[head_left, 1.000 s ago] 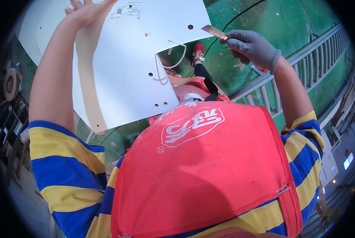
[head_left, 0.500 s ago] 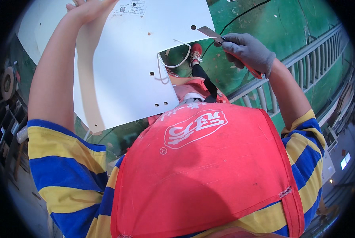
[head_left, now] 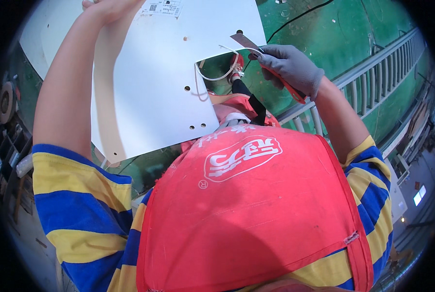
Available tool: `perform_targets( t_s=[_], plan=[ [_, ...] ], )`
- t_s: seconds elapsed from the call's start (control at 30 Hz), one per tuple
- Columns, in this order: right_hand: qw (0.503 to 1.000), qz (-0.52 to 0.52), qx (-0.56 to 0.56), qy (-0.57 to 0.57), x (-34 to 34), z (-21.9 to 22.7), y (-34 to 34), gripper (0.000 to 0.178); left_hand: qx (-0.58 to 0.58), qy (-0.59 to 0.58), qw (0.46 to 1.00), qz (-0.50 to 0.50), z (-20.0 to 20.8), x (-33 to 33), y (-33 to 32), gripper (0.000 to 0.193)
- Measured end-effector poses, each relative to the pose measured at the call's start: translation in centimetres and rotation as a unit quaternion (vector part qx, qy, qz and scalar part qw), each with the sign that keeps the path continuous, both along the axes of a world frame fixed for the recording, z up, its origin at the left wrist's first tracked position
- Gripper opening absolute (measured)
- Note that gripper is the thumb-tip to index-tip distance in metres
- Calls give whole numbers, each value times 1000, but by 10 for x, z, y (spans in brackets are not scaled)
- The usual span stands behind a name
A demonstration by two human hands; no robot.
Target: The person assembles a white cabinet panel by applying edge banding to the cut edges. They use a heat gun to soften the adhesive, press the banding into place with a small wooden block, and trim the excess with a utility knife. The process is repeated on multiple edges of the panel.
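Note:
A large white panel [head_left: 144,82] with drilled holes and a rectangular notch lies before me. My left hand [head_left: 114,7] rests at its far left part, cut off by the upper picture edge; the little that shows of its fingers is apart. In a grey glove, my right hand [head_left: 291,68] is closed round a red-handled utility knife [head_left: 284,83]. Its blade [head_left: 245,41] points left over the panel's edge, beside the notch. A thin white strip [head_left: 223,77] curls across the notch, one end running up to the blade and thumb.
A metal roller conveyor [head_left: 373,80] runs along the right over a green floor [head_left: 305,36]. A black cable [head_left: 295,18] lies on that floor. My red shoe [head_left: 237,65] shows through the notch. Cluttered shelving [head_left: 13,151] stands at the left.
My right hand and the knife have moved left, bringing the blade over the panel's edge near a hole. The left hand has slid slightly farther out of the picture.

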State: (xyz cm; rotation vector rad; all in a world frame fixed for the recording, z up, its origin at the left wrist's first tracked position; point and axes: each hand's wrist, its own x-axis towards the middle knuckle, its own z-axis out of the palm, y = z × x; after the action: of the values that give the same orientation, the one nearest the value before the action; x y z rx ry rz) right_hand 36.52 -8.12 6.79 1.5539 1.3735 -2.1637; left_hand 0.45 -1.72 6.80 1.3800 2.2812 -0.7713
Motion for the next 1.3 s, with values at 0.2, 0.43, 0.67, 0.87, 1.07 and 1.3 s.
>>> perform_targets(
  t_s=[0.2,0.43,0.67,0.87,1.07,1.3],
  plan=[
    [1000,0,-8,11,-14,0,-4,27,3,-3,1000,20,1,2,2,122],
    [1000,-22,-7,18,-44,-2,-19,23,11,2,999,33,0,3,2,125],
    [999,12,42,29,-71,-22,-38,27,40,-13,999,0,-7,-1,-2,127],
    [998,44,39,25,-82,-15,-45,27,78,-2,997,14,-12,15,-10,126],
    [991,-79,94,56,-37,-5,-70,32,19,-28,998,60,15,22,0,123],
    [957,-177,189,133,-26,-10,-77,31,145,-67,981,114,19,36,-16,113]
  ],
)
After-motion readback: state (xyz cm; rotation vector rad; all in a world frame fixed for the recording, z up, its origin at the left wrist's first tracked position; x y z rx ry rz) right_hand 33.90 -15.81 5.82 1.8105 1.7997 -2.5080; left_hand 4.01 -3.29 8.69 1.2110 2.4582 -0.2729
